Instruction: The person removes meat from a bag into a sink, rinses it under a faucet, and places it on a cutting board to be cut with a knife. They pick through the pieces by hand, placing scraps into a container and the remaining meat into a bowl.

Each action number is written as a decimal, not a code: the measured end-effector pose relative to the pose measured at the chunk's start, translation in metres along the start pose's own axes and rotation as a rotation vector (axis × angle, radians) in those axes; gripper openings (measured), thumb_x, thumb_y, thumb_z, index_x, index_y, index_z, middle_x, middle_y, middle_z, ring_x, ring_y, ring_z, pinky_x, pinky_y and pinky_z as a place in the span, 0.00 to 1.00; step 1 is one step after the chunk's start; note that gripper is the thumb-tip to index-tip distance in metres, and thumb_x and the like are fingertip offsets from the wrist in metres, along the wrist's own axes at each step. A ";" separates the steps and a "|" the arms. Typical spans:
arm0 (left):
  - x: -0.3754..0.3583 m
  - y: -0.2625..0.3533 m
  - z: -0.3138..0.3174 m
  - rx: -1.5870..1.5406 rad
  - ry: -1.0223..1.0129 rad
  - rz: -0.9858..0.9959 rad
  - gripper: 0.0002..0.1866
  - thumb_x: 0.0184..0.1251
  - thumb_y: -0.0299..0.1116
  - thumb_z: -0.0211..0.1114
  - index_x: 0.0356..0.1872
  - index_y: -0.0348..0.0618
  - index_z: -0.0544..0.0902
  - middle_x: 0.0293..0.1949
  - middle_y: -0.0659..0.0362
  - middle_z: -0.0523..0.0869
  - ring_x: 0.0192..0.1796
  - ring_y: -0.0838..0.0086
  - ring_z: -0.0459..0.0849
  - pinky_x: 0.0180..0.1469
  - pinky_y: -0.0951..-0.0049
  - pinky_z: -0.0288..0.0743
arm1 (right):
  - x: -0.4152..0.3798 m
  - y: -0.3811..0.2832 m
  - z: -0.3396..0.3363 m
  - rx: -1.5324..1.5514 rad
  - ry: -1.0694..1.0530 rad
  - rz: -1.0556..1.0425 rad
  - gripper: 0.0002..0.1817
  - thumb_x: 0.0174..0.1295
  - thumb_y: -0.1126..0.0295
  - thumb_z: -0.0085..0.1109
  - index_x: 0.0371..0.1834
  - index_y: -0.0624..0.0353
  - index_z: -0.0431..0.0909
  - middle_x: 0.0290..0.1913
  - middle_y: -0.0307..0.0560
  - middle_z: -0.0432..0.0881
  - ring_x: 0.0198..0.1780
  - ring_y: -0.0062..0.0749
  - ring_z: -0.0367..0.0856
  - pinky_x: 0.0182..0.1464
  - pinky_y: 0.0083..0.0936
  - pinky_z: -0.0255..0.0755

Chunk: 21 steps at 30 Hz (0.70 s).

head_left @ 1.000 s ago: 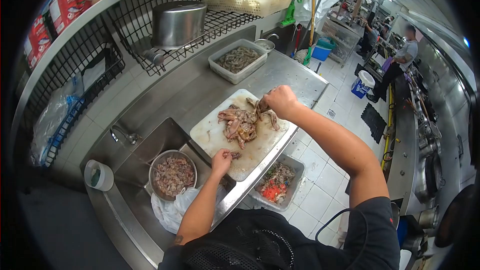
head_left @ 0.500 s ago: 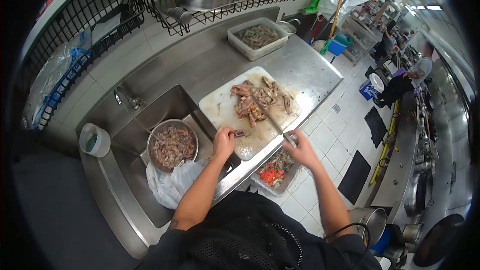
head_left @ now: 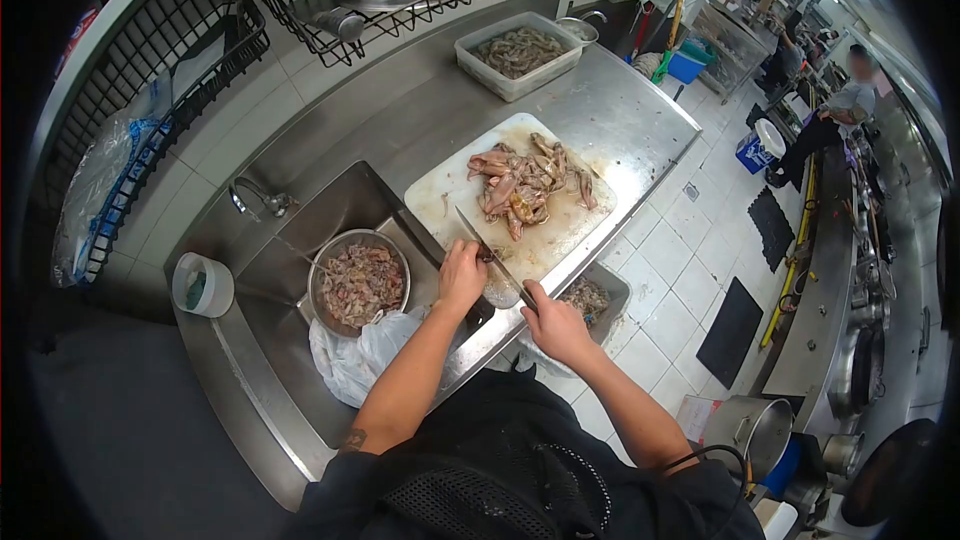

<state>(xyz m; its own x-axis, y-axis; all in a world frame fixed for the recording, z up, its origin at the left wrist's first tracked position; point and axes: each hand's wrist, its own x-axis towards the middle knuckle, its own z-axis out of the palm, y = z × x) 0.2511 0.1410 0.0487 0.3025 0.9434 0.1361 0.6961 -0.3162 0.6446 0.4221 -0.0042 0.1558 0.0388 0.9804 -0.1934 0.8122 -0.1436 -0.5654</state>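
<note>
My right hand (head_left: pixel 557 325) grips the handle of a long knife (head_left: pixel 482 236), its blade slanting over the near left part of the white cutting board (head_left: pixel 436 196). Closed fingers of my left hand (head_left: pixel 462 275) pinch a small piece of squid at the board's near edge, right beside the blade; most of the piece is hidden by the hand and knife. Farther up the board lies a pile of pinkish-brown squid (head_left: pixel 522 185). Left of the board, a metal bowl (head_left: pixel 405 285) of cut pieces stands in the sink (head_left: pixel 265 325).
A plastic tub (head_left: pixel 510 90) of greyish seafood stands at the counter's back. Below the counter edge sits a bin (head_left: pixel 617 290) of scraps. A white plastic bag (head_left: pixel 365 355) hangs in the sink near a faucet (head_left: pixel 262 198). Another person (head_left: pixel 850 100) stands far right.
My right hand has brought the knife left and nearer, from the pile to beside my left hand. The red scraps in the bin are now hidden behind my right hand and arm.
</note>
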 end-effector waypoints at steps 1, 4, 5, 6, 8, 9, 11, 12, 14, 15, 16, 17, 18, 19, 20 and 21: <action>0.001 0.001 -0.001 0.017 -0.023 -0.016 0.11 0.64 0.25 0.67 0.47 0.39 0.84 0.49 0.44 0.81 0.54 0.43 0.83 0.57 0.47 0.79 | -0.004 -0.003 -0.004 -0.005 -0.008 -0.017 0.26 0.76 0.61 0.57 0.73 0.55 0.66 0.37 0.70 0.87 0.41 0.70 0.86 0.47 0.59 0.78; 0.001 0.004 -0.005 0.019 -0.034 -0.011 0.12 0.63 0.26 0.68 0.48 0.39 0.84 0.49 0.45 0.81 0.54 0.44 0.83 0.57 0.48 0.79 | -0.012 0.003 -0.003 -0.009 -0.052 -0.005 0.26 0.76 0.62 0.56 0.73 0.57 0.65 0.37 0.73 0.86 0.42 0.72 0.86 0.47 0.60 0.78; 0.002 0.001 -0.002 0.016 -0.030 -0.016 0.12 0.63 0.26 0.68 0.48 0.39 0.84 0.49 0.45 0.81 0.54 0.44 0.83 0.57 0.48 0.79 | -0.010 0.006 -0.002 -0.006 -0.078 0.022 0.26 0.76 0.63 0.57 0.72 0.58 0.64 0.37 0.74 0.86 0.42 0.73 0.85 0.48 0.60 0.77; 0.002 -0.001 0.001 0.011 -0.021 0.005 0.12 0.63 0.26 0.68 0.47 0.39 0.85 0.49 0.45 0.81 0.54 0.45 0.83 0.57 0.48 0.79 | -0.005 0.009 0.002 -0.011 -0.082 0.018 0.26 0.76 0.63 0.57 0.72 0.58 0.64 0.37 0.74 0.86 0.42 0.73 0.85 0.48 0.60 0.77; 0.003 -0.005 0.003 0.007 -0.010 0.018 0.11 0.63 0.26 0.68 0.46 0.39 0.85 0.49 0.46 0.81 0.54 0.45 0.83 0.57 0.49 0.79 | 0.011 0.015 0.018 0.081 -0.056 0.006 0.24 0.76 0.64 0.57 0.69 0.60 0.65 0.38 0.76 0.85 0.43 0.75 0.85 0.48 0.61 0.77; 0.004 -0.005 0.003 0.012 -0.024 0.012 0.11 0.62 0.26 0.68 0.46 0.39 0.85 0.49 0.46 0.81 0.54 0.46 0.83 0.57 0.50 0.79 | 0.022 0.016 0.031 0.081 -0.062 0.006 0.24 0.76 0.64 0.57 0.69 0.60 0.65 0.38 0.76 0.85 0.43 0.75 0.85 0.48 0.61 0.77; 0.004 -0.004 0.002 0.022 -0.036 0.014 0.11 0.62 0.26 0.68 0.45 0.39 0.86 0.48 0.47 0.82 0.54 0.46 0.83 0.58 0.50 0.79 | 0.053 0.018 0.054 0.197 0.063 -0.039 0.23 0.76 0.64 0.57 0.67 0.62 0.65 0.38 0.78 0.85 0.44 0.77 0.84 0.48 0.62 0.76; 0.004 -0.005 0.001 -0.001 -0.022 0.040 0.11 0.61 0.24 0.67 0.45 0.39 0.86 0.48 0.47 0.83 0.52 0.44 0.83 0.57 0.50 0.79 | 0.068 0.019 0.055 0.202 0.069 -0.043 0.23 0.76 0.64 0.57 0.67 0.62 0.65 0.38 0.78 0.85 0.44 0.77 0.84 0.48 0.62 0.76; -0.003 -0.013 0.004 -0.015 -0.026 0.076 0.11 0.60 0.23 0.66 0.45 0.39 0.86 0.47 0.47 0.84 0.51 0.43 0.83 0.57 0.50 0.79 | 0.086 0.024 0.062 0.240 0.077 -0.058 0.24 0.76 0.63 0.57 0.68 0.61 0.65 0.40 0.77 0.85 0.46 0.77 0.84 0.50 0.60 0.77; -0.003 -0.022 0.010 -0.080 0.012 0.092 0.10 0.61 0.21 0.66 0.44 0.40 0.86 0.44 0.49 0.85 0.46 0.48 0.84 0.54 0.54 0.80 | 0.088 0.027 0.065 0.246 0.088 -0.053 0.24 0.76 0.63 0.57 0.68 0.61 0.65 0.40 0.77 0.85 0.46 0.77 0.84 0.50 0.60 0.77; -0.001 -0.031 0.016 -0.150 0.054 0.106 0.10 0.62 0.19 0.66 0.43 0.40 0.86 0.41 0.52 0.87 0.42 0.52 0.86 0.51 0.58 0.81 | 0.091 0.032 0.066 0.243 0.109 -0.065 0.24 0.76 0.63 0.58 0.69 0.61 0.65 0.41 0.77 0.86 0.47 0.76 0.84 0.50 0.60 0.77; -0.001 -0.028 0.011 -0.151 0.054 0.110 0.10 0.62 0.19 0.66 0.43 0.40 0.86 0.41 0.52 0.87 0.42 0.52 0.86 0.51 0.58 0.81 | 0.091 0.035 0.066 0.239 0.126 -0.078 0.25 0.76 0.63 0.58 0.70 0.60 0.65 0.42 0.76 0.86 0.48 0.76 0.85 0.51 0.59 0.77; -0.003 -0.025 0.003 -0.589 0.017 -0.178 0.10 0.63 0.18 0.67 0.43 0.41 0.86 0.39 0.56 0.87 0.39 0.60 0.85 0.47 0.63 0.81 | 0.090 0.037 0.065 0.239 0.126 -0.079 0.25 0.76 0.63 0.58 0.70 0.60 0.65 0.42 0.76 0.86 0.48 0.76 0.85 0.51 0.59 0.77; -0.005 -0.025 -0.007 -1.020 -0.019 -0.477 0.10 0.65 0.16 0.67 0.43 0.42 0.86 0.36 0.60 0.87 0.37 0.68 0.85 0.44 0.69 0.81 | 0.088 0.038 0.065 0.248 0.128 -0.049 0.26 0.76 0.63 0.58 0.71 0.59 0.65 0.44 0.75 0.86 0.49 0.76 0.85 0.52 0.58 0.78; -0.008 -0.033 -0.017 -1.248 -0.060 -0.534 0.09 0.68 0.17 0.67 0.43 0.43 0.85 0.37 0.66 0.85 0.38 0.80 0.83 0.41 0.77 0.78 | 0.085 0.040 0.068 0.260 0.125 -0.020 0.26 0.76 0.63 0.58 0.73 0.58 0.64 0.46 0.75 0.86 0.49 0.75 0.85 0.52 0.58 0.78; -0.013 -0.038 -0.024 -1.241 -0.047 -0.541 0.09 0.68 0.17 0.67 0.43 0.43 0.85 0.37 0.66 0.85 0.38 0.80 0.83 0.41 0.77 0.78 | 0.083 0.040 0.071 0.267 0.114 -0.028 0.26 0.76 0.63 0.58 0.73 0.58 0.64 0.46 0.75 0.86 0.49 0.75 0.85 0.52 0.58 0.78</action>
<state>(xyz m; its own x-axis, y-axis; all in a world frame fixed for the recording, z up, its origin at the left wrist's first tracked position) 0.2049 0.1429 0.0406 0.2196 0.9073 -0.3585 -0.3001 0.4125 0.8601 0.4164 0.0614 0.0600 0.0956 0.9912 -0.0920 0.6327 -0.1318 -0.7631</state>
